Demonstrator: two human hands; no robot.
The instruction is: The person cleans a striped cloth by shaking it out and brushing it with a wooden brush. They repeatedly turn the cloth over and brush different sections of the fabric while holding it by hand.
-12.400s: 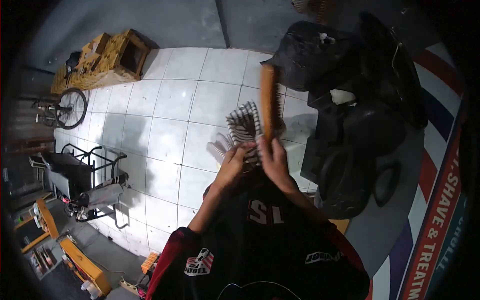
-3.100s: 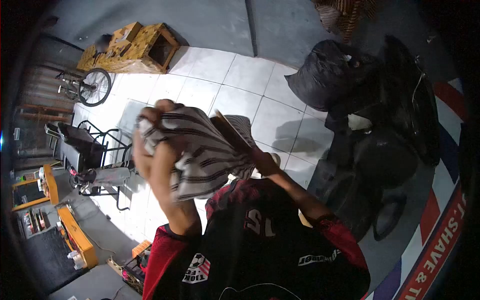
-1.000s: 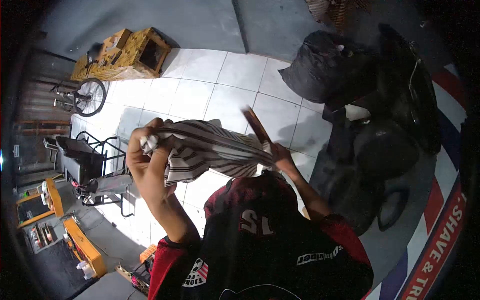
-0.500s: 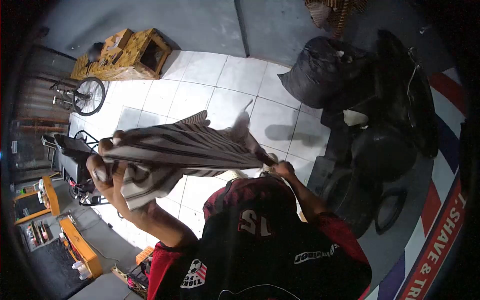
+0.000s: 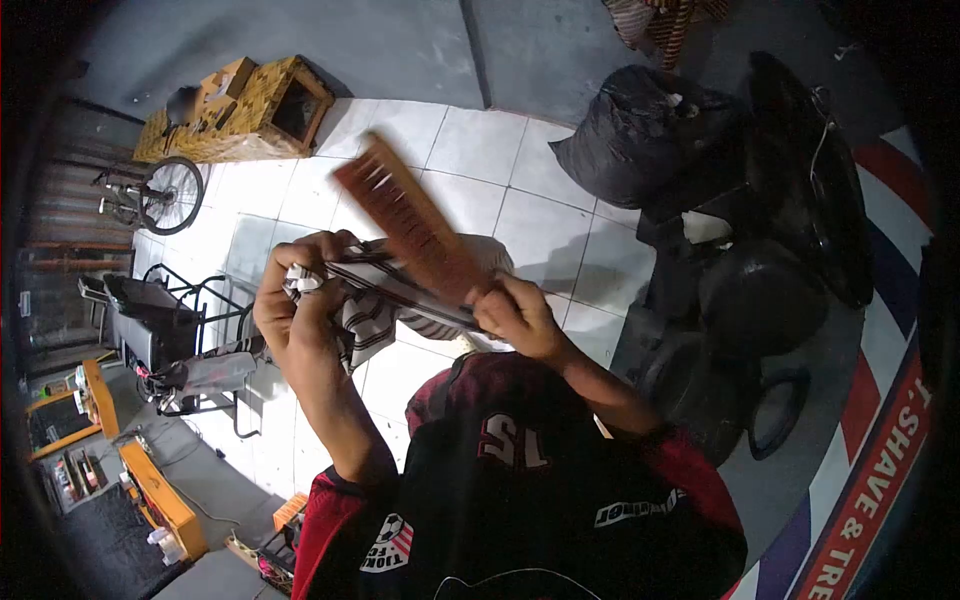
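My left hand is closed around a bunched part of a grey-and-black striped cloth. Below and to the right of that grip, the cloth hangs in folds over the floor. My right hand grips a long brown wooden brush near its lower end. The brush slants up and to the left, blurred by motion, with a row of slots or bristles along it. It overlaps the cloth in this view and hides part of it.
White tiles cover the floor. At right stand a black plastic bag and a dark rounded seat. A patterned cabinet, a bicycle and a black chair are on the left, with orange shelves below.
The cloth was spread wide between both hands; now it is bunched and hangs lower. My left hand has moved right, my right hand slightly left and up, and the brush now shows plainly.
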